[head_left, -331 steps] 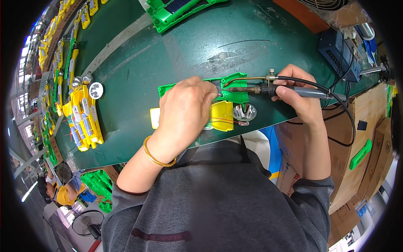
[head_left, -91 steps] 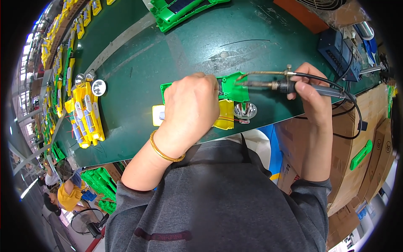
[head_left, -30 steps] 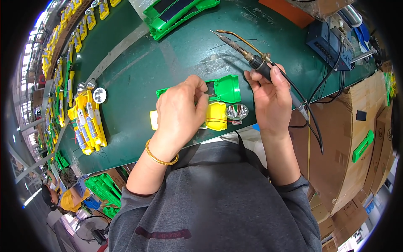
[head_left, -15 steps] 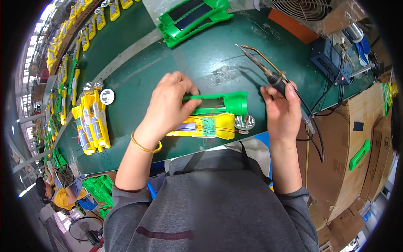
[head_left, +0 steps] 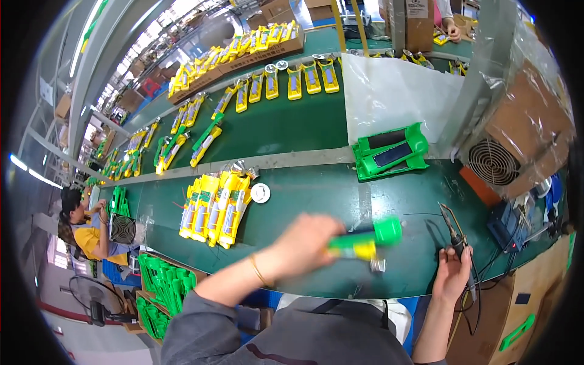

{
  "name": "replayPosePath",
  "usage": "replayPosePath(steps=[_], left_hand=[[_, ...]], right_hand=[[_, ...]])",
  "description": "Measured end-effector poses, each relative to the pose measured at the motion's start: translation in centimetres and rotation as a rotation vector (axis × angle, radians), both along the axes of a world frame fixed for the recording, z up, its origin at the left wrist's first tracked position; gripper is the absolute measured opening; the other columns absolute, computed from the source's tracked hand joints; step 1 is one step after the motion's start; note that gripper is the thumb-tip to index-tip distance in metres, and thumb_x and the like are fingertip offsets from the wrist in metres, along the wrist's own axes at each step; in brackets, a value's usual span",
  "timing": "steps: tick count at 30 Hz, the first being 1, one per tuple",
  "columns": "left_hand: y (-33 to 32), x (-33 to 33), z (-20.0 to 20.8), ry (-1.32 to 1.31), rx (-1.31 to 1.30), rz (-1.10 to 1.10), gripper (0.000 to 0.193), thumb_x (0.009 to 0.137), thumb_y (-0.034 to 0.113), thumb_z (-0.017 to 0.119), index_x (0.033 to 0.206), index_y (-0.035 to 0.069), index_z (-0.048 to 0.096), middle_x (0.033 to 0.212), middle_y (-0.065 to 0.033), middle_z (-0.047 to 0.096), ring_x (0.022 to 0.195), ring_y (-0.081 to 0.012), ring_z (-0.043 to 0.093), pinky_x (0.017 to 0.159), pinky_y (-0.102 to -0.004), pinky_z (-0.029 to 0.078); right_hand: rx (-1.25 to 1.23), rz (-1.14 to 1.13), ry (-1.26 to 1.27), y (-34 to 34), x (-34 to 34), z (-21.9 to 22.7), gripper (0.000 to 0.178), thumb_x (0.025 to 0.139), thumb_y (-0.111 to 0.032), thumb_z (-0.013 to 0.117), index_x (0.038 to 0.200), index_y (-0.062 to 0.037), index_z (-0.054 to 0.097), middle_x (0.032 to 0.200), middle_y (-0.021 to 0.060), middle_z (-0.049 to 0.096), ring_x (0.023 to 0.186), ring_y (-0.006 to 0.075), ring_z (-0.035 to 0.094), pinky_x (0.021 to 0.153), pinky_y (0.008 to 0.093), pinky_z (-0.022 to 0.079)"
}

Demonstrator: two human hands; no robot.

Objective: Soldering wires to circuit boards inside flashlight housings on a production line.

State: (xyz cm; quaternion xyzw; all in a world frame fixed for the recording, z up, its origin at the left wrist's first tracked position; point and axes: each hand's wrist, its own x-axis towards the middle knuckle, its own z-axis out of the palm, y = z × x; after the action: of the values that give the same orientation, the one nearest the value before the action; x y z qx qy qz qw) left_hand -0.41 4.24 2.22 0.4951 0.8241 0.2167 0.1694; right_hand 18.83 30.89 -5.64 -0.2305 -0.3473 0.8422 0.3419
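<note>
My left hand (head_left: 309,244), smeared by motion, is closed round one end of a flashlight in two halves. Its green shell (head_left: 388,231) lies beside the yellow half (head_left: 364,250), and the reflector (head_left: 378,266) sticks out at the right end. The fingers' exact hold on it is blurred. In my right hand (head_left: 452,274) is a soldering iron (head_left: 457,241), tip up and pointing away from me, with its cable trailing below. To the left of my left hand lie several yellow flashlight halves (head_left: 217,208) with batteries and wires, a loose round reflector (head_left: 260,193) next to them.
Two green shells with dark panels (head_left: 389,159) lie at the back. A blue soldering station (head_left: 508,225) and a fan (head_left: 494,162) stand at right. Beyond a grey strip are rows of yellow halves (head_left: 272,82). Boxes of green shells (head_left: 165,280) stand lower left, near another person (head_left: 91,228).
The view has swung up and left. My left hand has taken hold of the green shell and yellow half together and is moving quickly. My right hand still holds the soldering iron.
</note>
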Motion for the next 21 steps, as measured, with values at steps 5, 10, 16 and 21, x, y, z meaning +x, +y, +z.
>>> replayPosePath(steps=[5,10,16,21], left_hand=[[0.0,-16.3,0.5,0.392,0.024,0.540,0.051,0.069,0.018,0.074,0.108,0.003,0.045,0.096,-0.0198,0.062,0.088,-0.0404,0.061,0.074,-0.0461,0.049],[-3.1,-28.7,-4.1,0.569,-0.329,0.971,0.050,0.071,0.021,0.075,0.107,0.007,0.044,0.100,-0.0135,0.063,0.094,-0.0325,0.064,0.079,-0.0467,0.049],[-1.1,-29.8,-3.5,0.265,-0.543,1.111,0.074,0.066,0.028,0.081,0.120,0.006,0.035,0.116,-0.0212,0.056,0.110,-0.0344,0.056,0.087,-0.0476,0.047],[5.0,-37.7,-3.5,0.517,-0.090,0.754,0.083,0.071,0.043,0.073,0.124,-0.005,0.031,0.121,-0.0220,0.051,0.110,-0.0358,0.054,0.094,-0.0453,0.044]], right_hand=[[-0.026,-0.091,-0.023,0.8,-0.3,0.0,0.017,0.093,-0.025,0.056,0.103,-0.0110,0.056,0.088,0.0018,0.061,0.084,0.0123,0.056,0.082,0.0323,0.045],[-0.046,-0.083,-0.029,0.4,-1.8,0.0,0.015,0.092,-0.024,0.058,0.101,-0.0124,0.057,0.087,0.0012,0.062,0.081,0.0122,0.058,0.081,0.0316,0.046],[-0.044,-0.209,-0.066,1.3,-1.2,0.2,0.016,0.093,-0.024,0.056,0.103,-0.0117,0.057,0.088,0.0004,0.062,0.081,0.0117,0.057,0.080,0.0319,0.046],[-0.030,-0.162,-0.075,1.2,-2.1,-0.2,0.018,0.094,-0.025,0.055,0.106,-0.0109,0.058,0.091,0.0005,0.064,0.078,0.0115,0.056,0.079,0.0321,0.046]])
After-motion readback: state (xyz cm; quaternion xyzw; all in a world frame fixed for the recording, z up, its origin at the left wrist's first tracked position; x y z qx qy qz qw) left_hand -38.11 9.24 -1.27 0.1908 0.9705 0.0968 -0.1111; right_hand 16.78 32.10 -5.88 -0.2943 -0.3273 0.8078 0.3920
